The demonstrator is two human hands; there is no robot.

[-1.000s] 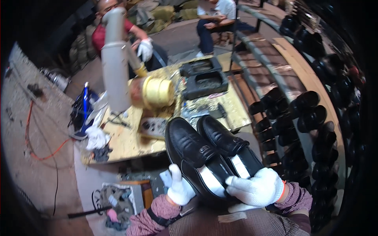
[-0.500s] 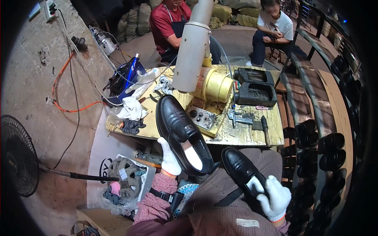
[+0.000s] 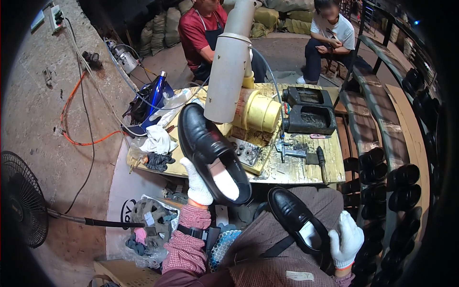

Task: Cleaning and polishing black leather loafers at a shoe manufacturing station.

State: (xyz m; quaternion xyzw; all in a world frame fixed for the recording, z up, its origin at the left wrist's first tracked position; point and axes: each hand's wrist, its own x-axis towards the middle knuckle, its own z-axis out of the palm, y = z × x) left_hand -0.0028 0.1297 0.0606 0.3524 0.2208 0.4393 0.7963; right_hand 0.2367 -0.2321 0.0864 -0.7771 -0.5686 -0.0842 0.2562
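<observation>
- Pale label (image 3: pixel 300 276) on the apron (image 3: pixel 253 274): print too small to read.
- White sheet (image 3: pixel 117 191): black lettering.
- Left hand (image 3: pixel 197 184) grips the first black shoe (image 3: pixel 198 134), toe pointing away.
- Right hand (image 3: pixel 346 241), fingers extended, looks released beside the second shoe (image 3: pixel 288 206) on the lap (image 3: pixel 313 195).

Yellow-topped wooden table (image 3: pixel 267 176) before you: two open black plastic containers (image 3: pixel 311 128), crumpled white cloth (image 3: pixel 159 140), wooden-handled tool (image 3: pixel 322 165).
Your brown-aproned lap (image 3: pixel 245 235): black leather loafer (image 3: pixel 289 209).
Dark-framed rack (image 3: pixel 366 98), your right: glossy black shoes (image 3: pixel 404 176).
</observation>
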